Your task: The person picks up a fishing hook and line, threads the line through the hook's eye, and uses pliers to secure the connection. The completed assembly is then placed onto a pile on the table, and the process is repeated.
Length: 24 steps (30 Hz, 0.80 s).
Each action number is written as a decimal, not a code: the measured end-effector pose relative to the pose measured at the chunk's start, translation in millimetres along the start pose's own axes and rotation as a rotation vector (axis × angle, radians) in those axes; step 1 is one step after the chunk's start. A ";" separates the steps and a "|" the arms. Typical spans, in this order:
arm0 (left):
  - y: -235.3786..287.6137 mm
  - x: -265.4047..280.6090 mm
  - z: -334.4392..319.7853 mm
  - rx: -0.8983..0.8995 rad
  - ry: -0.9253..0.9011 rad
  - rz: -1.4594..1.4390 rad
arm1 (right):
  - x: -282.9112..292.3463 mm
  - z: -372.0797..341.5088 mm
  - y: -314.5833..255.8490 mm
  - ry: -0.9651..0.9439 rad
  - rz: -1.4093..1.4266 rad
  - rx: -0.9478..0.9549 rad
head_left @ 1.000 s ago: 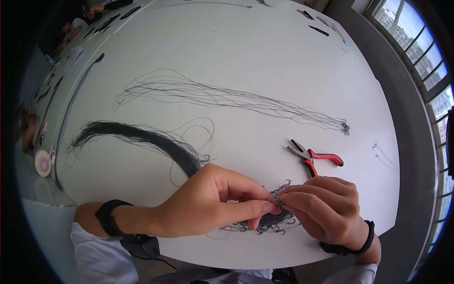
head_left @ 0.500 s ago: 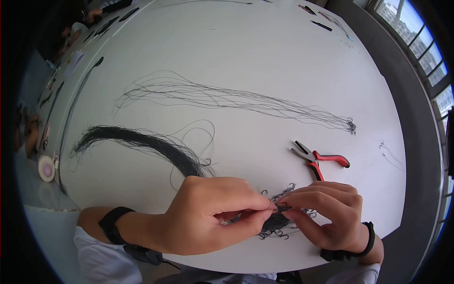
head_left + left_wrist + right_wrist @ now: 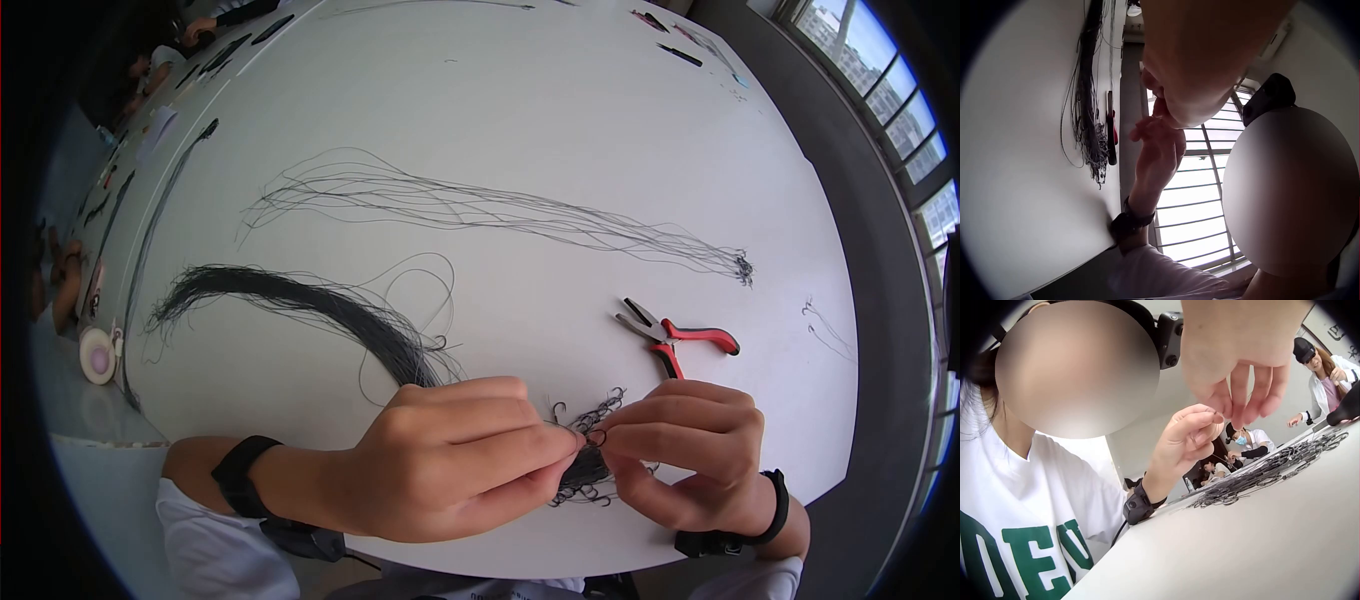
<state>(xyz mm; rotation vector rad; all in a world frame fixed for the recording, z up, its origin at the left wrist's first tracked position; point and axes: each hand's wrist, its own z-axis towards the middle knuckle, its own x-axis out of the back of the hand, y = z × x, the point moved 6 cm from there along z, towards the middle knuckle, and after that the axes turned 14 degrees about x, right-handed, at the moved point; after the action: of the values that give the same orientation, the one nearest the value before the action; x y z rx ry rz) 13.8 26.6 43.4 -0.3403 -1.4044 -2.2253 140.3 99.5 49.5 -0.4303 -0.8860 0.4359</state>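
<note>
My left hand (image 3: 450, 455) is bent at the fingers, with thumb and forefinger pinching what looks like thin fishing line. Right at those fingertips, my right hand (image 3: 690, 450) pinches a small dark fish hook (image 3: 598, 437), its curve showing between the two hands. Below them on the table lies a heap of hooks (image 3: 585, 490), partly covered by the left hand. Its thick dark bundle of lines (image 3: 300, 298) runs off to the left. In the right wrist view, both hands meet above the heap of hooks (image 3: 1241, 484).
Red-handled pliers (image 3: 708, 334) lie spread just beyond the right hand. A thinner bundle of hooked lines (image 3: 500, 205) stretches across the white table (image 3: 560, 110). A couple of loose hooks (image 3: 808, 308) lie at the right. Other people sit along the far left side.
The hands have come down slightly in the head view and stay fingertip to fingertip. The left fingers have folded in more, and the hook now shows at the right fingertips.
</note>
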 end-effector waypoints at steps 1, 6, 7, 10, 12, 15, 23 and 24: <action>0.0 0.1 0.4 0.011 0.002 -0.007 | 0.5 -0.1 0.1 0.000 -0.001 0.000; -5.0 6.6 2.9 0.107 -0.012 -0.065 | 14.6 -3.1 9.8 -0.024 -0.380 -0.117; -7.9 8.0 4.4 0.172 -0.060 -0.057 | 19.1 -7.2 16.4 -0.101 -0.444 -0.258; -24.1 4.7 1.2 0.369 -0.102 -0.225 | 27.5 -22.5 32.1 -0.215 -0.604 -0.421; -32.4 2.8 -0.7 0.501 -0.096 -0.403 | 25.3 -26.8 37.4 -0.242 -0.543 -0.425; -44.1 -1.4 -2.8 0.757 -0.113 -0.627 | 20.9 -29.8 45.8 -0.261 -0.526 -0.382; -59.0 -7.1 -8.2 1.064 -0.168 -0.883 | 26.9 -22.7 41.1 -0.091 -0.288 -0.234; -60.0 -7.0 -8.2 1.063 -0.164 -0.885 | 26.1 -17.5 33.3 -0.066 -0.286 -0.208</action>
<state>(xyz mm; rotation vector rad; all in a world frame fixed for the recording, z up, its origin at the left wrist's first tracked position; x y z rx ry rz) -11.1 42.4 -10.0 0.5833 -2.9437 -1.5784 162.9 137.8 38.8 -0.4730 -1.0441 0.0960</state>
